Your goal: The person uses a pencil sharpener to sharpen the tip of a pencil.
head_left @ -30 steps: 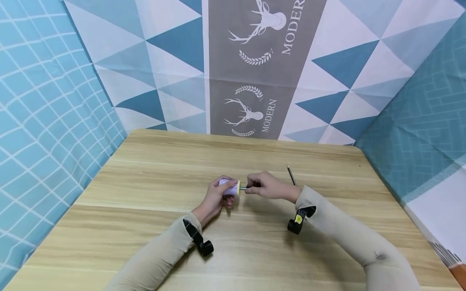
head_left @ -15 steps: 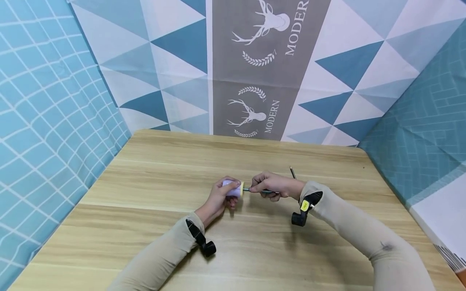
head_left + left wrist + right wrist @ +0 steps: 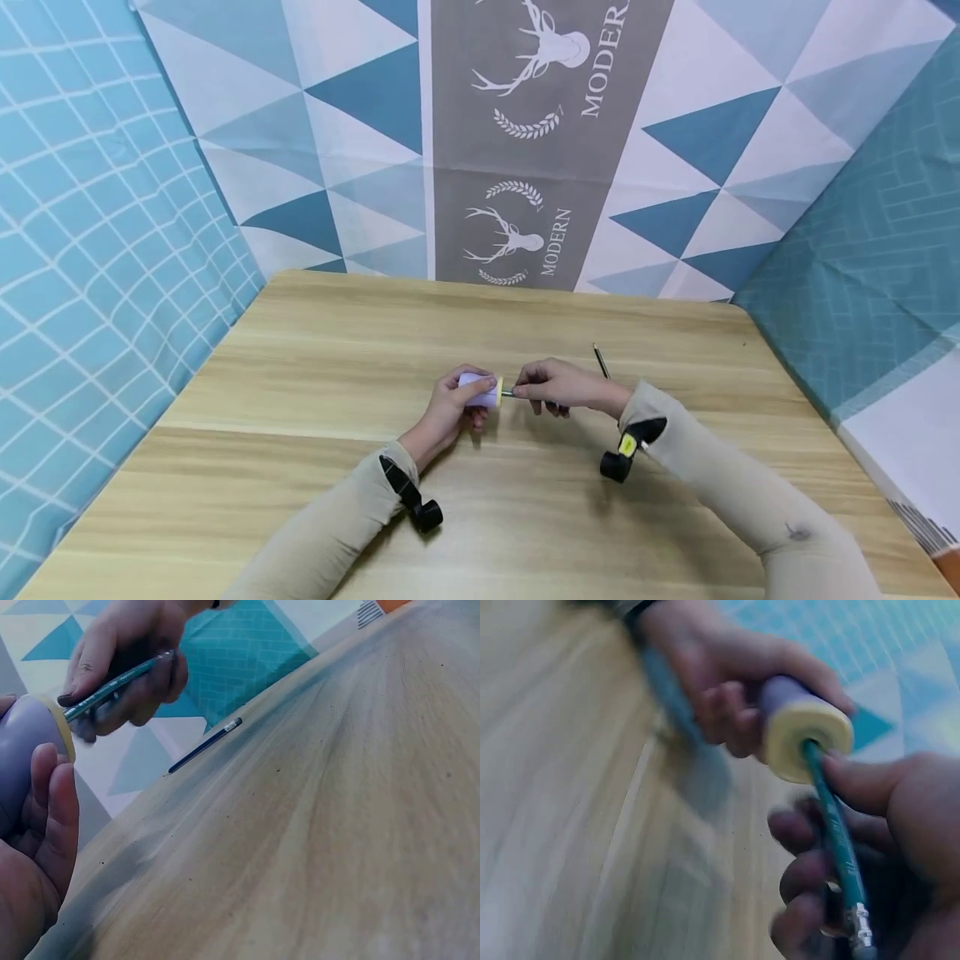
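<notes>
My left hand (image 3: 441,421) grips a purple pencil sharpener (image 3: 476,390) with a cream rim, holding it on its side above the table. In the right wrist view, a green pencil (image 3: 838,836) enters the round hole in the sharpener's cream face (image 3: 791,750). My right hand (image 3: 561,385) pinches that pencil near the hole, thumb along one side and curled fingers on the other. The pencil's metal band and eraser end point back toward the right wrist. Its tip is hidden inside the sharpener.
A second, dark pencil (image 3: 601,360) lies on the wooden table (image 3: 360,333), behind the right wrist. Patterned cloths (image 3: 360,125) hang behind and beside the table. Both forearms wear strapped wrist cameras (image 3: 427,515).
My right hand's fingers have shifted around the pencil, opening out somewhat and then closing in again. The pencil stays in the hole. My left hand and the sharpener have hardly moved.
</notes>
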{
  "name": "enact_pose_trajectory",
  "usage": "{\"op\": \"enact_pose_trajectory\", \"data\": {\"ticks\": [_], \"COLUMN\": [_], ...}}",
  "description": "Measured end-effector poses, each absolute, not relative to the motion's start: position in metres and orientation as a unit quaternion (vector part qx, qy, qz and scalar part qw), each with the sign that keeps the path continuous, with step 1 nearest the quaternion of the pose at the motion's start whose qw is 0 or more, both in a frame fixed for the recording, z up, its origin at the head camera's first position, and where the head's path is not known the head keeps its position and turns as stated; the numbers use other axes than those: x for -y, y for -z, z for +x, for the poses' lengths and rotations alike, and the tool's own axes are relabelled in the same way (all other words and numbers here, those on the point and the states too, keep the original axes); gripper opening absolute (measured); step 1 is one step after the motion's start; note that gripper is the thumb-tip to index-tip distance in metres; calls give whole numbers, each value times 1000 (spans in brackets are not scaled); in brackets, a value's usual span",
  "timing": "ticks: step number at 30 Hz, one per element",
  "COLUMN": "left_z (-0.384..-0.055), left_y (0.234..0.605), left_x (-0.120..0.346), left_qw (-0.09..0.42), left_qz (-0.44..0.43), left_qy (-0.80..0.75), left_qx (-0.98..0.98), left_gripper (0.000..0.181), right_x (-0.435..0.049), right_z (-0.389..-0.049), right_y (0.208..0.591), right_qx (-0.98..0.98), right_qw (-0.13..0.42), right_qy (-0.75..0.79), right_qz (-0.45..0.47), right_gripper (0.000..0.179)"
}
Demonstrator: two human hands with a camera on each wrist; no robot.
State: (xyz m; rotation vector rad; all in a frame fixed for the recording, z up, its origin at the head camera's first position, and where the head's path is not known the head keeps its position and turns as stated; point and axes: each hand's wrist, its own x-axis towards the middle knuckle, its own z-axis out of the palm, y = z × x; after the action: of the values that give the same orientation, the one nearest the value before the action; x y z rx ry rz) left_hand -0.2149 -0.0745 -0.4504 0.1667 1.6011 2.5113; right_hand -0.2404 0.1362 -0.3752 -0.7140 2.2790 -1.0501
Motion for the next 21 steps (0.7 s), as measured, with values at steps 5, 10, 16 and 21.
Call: {"op": "enact_pose_trajectory", "data": {"ticks": [5, 10, 16, 21], "left_z": [-214, -213, -213, -216], "left_y": [453, 452, 452, 452], "left_x": [76, 76, 77, 77], "left_qw": [82, 85, 84, 81], "left_qz": [42, 35, 29, 28], "left_qy": [-844, -846, -843, -838], "left_qx": [-528, -526, -531, -539], "left_gripper": [5, 4, 7, 9], "right_x": [-134, -136, -136, -136], "right_z": [-221, -223, -234, -238], "right_y": [381, 398, 409, 408], "right_qx": [-893, -796, -697, -678], "right_qw": [-44, -297, -419, -428], "right_qy": [202, 83, -56, -129], "right_qz": [-399, -522, -579, -584], "right_gripper": [28, 15, 36, 40]}}
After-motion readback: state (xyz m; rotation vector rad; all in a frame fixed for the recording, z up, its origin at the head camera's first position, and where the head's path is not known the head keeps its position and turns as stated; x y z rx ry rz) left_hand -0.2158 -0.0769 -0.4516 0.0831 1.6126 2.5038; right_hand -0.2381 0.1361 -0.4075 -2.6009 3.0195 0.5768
